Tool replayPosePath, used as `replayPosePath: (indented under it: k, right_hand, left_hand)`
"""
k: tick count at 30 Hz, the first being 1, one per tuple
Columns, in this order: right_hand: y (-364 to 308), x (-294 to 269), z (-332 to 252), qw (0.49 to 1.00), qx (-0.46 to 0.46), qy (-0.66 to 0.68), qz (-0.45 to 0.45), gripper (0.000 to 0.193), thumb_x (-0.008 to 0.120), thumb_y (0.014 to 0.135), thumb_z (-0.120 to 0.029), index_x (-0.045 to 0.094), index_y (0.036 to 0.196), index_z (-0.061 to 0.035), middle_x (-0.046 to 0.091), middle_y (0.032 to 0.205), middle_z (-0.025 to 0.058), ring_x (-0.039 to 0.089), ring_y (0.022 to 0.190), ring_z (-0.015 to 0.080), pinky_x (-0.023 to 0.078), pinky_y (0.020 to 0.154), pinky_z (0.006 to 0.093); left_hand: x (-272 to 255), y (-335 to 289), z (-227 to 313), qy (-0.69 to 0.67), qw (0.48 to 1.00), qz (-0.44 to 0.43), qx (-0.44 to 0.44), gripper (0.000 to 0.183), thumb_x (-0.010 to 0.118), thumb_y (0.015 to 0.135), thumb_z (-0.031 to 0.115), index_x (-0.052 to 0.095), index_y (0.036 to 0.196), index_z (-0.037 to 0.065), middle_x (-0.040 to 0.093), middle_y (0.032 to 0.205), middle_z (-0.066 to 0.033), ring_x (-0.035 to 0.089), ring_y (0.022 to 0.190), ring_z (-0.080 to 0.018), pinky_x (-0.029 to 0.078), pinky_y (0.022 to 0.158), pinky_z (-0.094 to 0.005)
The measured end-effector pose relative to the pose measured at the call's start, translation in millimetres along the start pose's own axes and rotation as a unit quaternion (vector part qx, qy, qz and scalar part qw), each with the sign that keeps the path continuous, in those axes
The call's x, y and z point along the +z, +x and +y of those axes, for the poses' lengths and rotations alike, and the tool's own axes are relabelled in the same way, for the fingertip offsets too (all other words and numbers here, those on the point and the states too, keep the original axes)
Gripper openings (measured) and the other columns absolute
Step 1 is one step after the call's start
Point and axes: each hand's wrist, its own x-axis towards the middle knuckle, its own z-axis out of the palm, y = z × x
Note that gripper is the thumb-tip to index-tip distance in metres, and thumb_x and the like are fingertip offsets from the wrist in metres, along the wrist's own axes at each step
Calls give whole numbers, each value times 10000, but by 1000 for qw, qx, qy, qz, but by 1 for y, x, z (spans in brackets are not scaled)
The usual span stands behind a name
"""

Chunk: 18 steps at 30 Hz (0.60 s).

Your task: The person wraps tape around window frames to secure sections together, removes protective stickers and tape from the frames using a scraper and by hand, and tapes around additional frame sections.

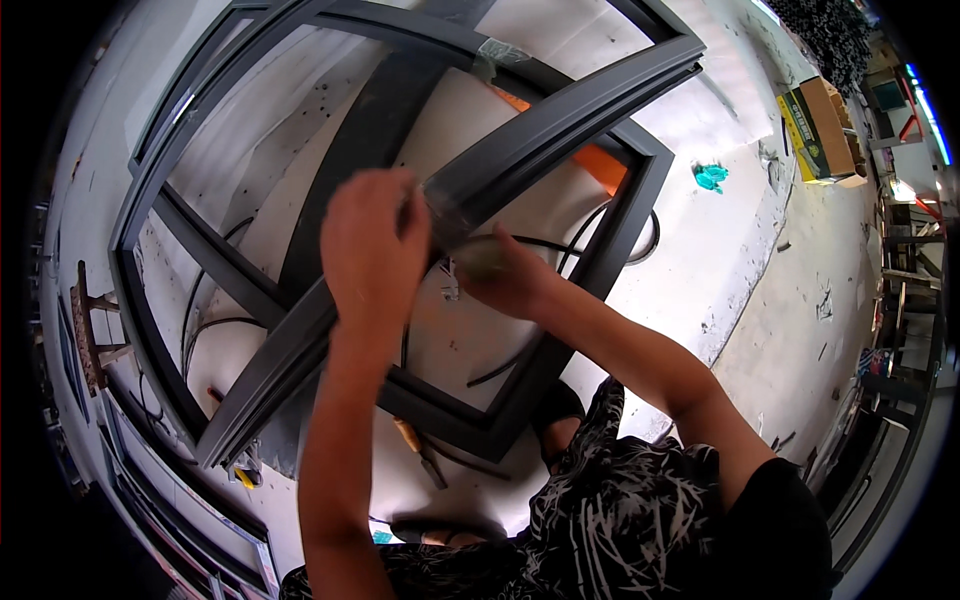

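Hands [372, 240] [510, 280] blurred | right's olive item [484, 257] partly hidden | grey bar [560, 118] partly covered

A long, grooved grey bar [560, 118] lies slantwise. A blurred olive-green roll [482, 258], partly hidden, is near its middle.

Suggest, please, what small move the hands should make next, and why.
Perhaps smooth the clear film onto the grey bar with the left hand: it seems to lie on the bar right beside that hand, while the right hand holds a blurred, roundish thing.
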Motion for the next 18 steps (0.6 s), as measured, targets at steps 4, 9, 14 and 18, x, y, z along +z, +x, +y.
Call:
replayPosePath:
  k: [4, 9, 14, 18]
  right_hand:
    - [65, 19, -4, 969, -76, -234, 13, 329, 498, 1008, -312, 521, 1135, -10, 566, 1133, 135, 561, 1080, 256, 529, 931, 398]
    - [91, 56, -33, 957, -114, -146, -222, 231, 489, 1006, -215, 567, 1136, -42, 609, 1084, 83, 582, 1000, 169, 531, 849, 311]
    - [132, 67, -42, 927, -176, -255, -212, 276, 486, 1013, -210, 564, 1216, -41, 615, 1105, 62, 582, 986, 131, 495, 863, 259]
    - [149, 62, -39, 939, -166, -224, -202, 273, 491, 1005, -231, 564, 1188, -42, 624, 1079, 68, 597, 966, 154, 498, 865, 285]
  left_hand:
    - [33, 45, -63, -164, 948, -223, -160, 236, 622, 866, 109, 670, 1085, 35, 670, 1037, -118, 634, 972, -247, 469, 874, -328]
    - [71, 49, -106, -247, 825, -439, -256, 485, 656, 816, 97, 572, 1280, -15, 611, 1276, -135, 564, 1193, -246, 404, 1027, -319]
    - [79, 47, -114, -157, 886, -396, -186, 447, 680, 782, 105, 599, 1210, 8, 634, 1192, -171, 593, 1132, -296, 433, 976, -341]
    - [81, 50, -109, -43, 936, -325, -130, 372, 686, 777, 161, 604, 1110, 17, 645, 1078, -202, 621, 1027, -343, 467, 890, -374]
